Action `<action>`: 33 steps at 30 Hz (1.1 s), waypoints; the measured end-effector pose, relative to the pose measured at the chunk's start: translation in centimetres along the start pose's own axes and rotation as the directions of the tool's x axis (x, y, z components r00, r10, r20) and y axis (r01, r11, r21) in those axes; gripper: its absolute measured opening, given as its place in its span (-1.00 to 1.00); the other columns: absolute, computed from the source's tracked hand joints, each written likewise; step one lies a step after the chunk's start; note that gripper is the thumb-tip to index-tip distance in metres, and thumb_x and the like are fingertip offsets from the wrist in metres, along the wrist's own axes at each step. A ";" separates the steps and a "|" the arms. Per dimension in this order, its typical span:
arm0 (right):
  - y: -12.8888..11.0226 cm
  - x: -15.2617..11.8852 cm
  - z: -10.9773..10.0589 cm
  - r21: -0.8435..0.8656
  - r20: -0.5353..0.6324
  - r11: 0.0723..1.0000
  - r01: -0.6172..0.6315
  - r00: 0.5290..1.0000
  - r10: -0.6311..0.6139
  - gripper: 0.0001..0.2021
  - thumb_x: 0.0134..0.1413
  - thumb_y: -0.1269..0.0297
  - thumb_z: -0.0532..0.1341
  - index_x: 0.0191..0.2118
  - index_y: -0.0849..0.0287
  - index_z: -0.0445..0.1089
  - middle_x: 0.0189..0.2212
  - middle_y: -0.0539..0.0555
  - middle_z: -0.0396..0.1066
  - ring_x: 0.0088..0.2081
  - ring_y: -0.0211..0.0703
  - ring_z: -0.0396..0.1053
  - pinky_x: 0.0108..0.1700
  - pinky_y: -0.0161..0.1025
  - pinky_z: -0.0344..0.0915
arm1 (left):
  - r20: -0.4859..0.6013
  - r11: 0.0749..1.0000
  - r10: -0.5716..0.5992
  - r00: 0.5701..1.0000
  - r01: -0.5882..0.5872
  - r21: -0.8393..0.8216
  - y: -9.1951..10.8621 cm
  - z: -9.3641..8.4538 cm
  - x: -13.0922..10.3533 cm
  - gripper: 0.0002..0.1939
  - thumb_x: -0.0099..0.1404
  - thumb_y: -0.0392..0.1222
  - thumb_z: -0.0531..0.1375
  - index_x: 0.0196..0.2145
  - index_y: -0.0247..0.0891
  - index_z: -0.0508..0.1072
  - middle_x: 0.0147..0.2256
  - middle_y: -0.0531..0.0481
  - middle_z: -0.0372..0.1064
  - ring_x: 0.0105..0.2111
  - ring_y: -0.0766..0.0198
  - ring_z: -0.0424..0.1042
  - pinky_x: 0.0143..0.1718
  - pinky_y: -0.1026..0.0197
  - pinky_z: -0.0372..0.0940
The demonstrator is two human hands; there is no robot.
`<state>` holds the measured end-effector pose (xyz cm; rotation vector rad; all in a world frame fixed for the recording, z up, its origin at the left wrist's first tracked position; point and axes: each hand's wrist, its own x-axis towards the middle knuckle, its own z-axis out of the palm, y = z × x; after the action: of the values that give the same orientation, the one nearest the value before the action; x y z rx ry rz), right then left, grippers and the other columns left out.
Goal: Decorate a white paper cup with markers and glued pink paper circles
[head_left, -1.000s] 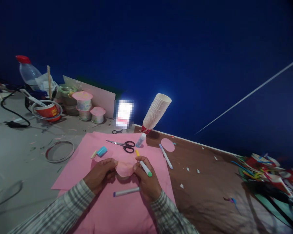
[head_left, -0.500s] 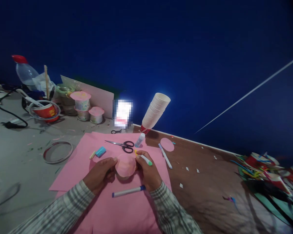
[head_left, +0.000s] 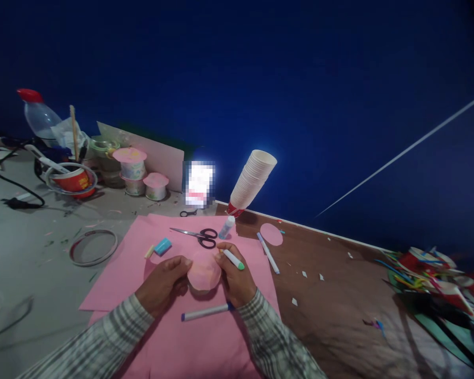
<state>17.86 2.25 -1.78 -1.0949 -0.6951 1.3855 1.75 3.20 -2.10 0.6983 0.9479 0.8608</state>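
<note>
Between both hands I hold a small roundish piece with a pink paper top [head_left: 204, 271]; a pale edge shows beneath it. My left hand [head_left: 166, 279] pinches its left edge, thumb on top. My right hand [head_left: 237, 276] grips the right edge. A white marker with a green end [head_left: 234, 259] lies against the right hand's fingers; whether it is held I cannot tell. Just beyond are black-handled scissors [head_left: 199, 236] and a glue stick [head_left: 226, 227]. A white marker with blue ends [head_left: 206, 311] rests nearer me. Pink paper sheets [head_left: 118, 284] lie underneath.
A tilted stack of paper cups [head_left: 253, 179] stands against the blue wall. Pink-topped small pots [head_left: 156, 187] and a red cup [head_left: 73, 180] are at the left, near a tape ring [head_left: 94, 247]. A pink disc [head_left: 271, 234] and another marker [head_left: 268, 253] lie right.
My right hand has shifted slightly left and up along the pink-topped piece, its fingers now covering the yellow bit seen before. The piece stays between both hands.
</note>
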 end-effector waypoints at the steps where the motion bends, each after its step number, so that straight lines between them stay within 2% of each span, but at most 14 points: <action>1: 0.1 0.0 0.0 0.006 0.001 1.000 0.002 1.000 -0.002 -0.72 -0.29 0.29 0.35 -0.33 0.12 0.37 -0.67 -0.18 0.19 -0.62 -0.33 0.12 -0.57 -0.42 0.12 | -0.002 1.000 0.004 1.000 -0.004 0.000 0.0 0.0 0.0 -0.57 -0.27 0.14 0.34 -0.74 -0.17 0.23 -0.87 0.31 0.04 -0.81 0.50 0.03 -0.77 0.37 0.02; 8: 0.2 0.0 -0.1 0.025 0.005 0.999 -0.030 1.000 0.030 -0.71 -0.31 0.26 0.36 -0.34 0.11 0.37 -0.71 -0.19 0.19 -0.66 -0.33 0.11 -0.61 -0.44 0.09 | -0.007 1.000 0.004 1.000 -0.004 0.002 0.1 0.1 -0.3 -0.56 -0.27 0.17 0.33 -0.75 -0.17 0.22 -0.87 0.30 0.03 -0.81 0.50 0.03 -0.76 0.37 0.02; 15: -0.8 0.3 0.6 0.018 -0.005 0.997 -0.069 0.998 0.070 -0.73 -0.31 0.17 0.34 -0.40 0.14 0.36 -0.72 -0.16 0.22 -0.68 -0.31 0.12 -0.63 -0.42 0.07 | 0.004 1.000 -0.021 1.000 0.021 0.022 0.4 -0.2 -0.6 -0.49 -0.22 0.35 0.21 -0.76 -0.16 0.22 -0.87 0.29 0.01 -0.82 0.49 0.00 -0.77 0.33 0.06; 20: -1.0 0.5 0.8 -0.015 -0.007 0.999 -0.034 0.999 0.034 -0.73 -0.35 0.28 0.36 -0.39 0.16 0.38 -0.70 -0.18 0.21 -0.64 -0.33 0.12 -0.58 -0.43 0.07 | 0.016 0.999 -0.017 1.000 0.016 0.030 0.1 -0.4 -0.6 -0.54 -0.28 0.21 0.32 -0.75 -0.16 0.23 -0.88 0.30 0.04 -0.82 0.48 0.05 -0.78 0.36 0.04; 24: -0.8 0.6 0.7 -0.022 0.001 1.000 0.004 1.000 -0.004 -0.73 -0.37 0.36 0.35 -0.38 0.15 0.39 -0.71 -0.21 0.16 -0.63 -0.34 0.09 -0.55 -0.43 0.06 | 0.013 1.000 -0.017 1.000 0.017 0.023 0.0 -0.3 -0.6 -0.58 -0.28 0.15 0.34 -0.72 -0.16 0.26 -0.90 0.32 0.01 -0.83 0.49 0.02 -0.78 0.36 0.05; 33: -0.1 0.6 0.5 -0.025 0.005 1.000 0.014 1.000 -0.014 -0.73 -0.32 0.28 0.34 -0.36 0.15 0.36 -0.68 -0.18 0.20 -0.63 -0.32 0.13 -0.57 -0.41 0.10 | 0.017 0.998 0.010 1.000 -0.011 0.058 -0.5 -0.4 -0.5 -0.57 -0.22 0.20 0.29 -0.73 -0.15 0.22 -0.87 0.30 0.01 -0.81 0.47 0.05 -0.75 0.35 0.02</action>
<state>17.51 2.98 -1.59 -1.1050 -0.7246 1.3718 1.39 2.56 -2.46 0.7599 0.9582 0.8382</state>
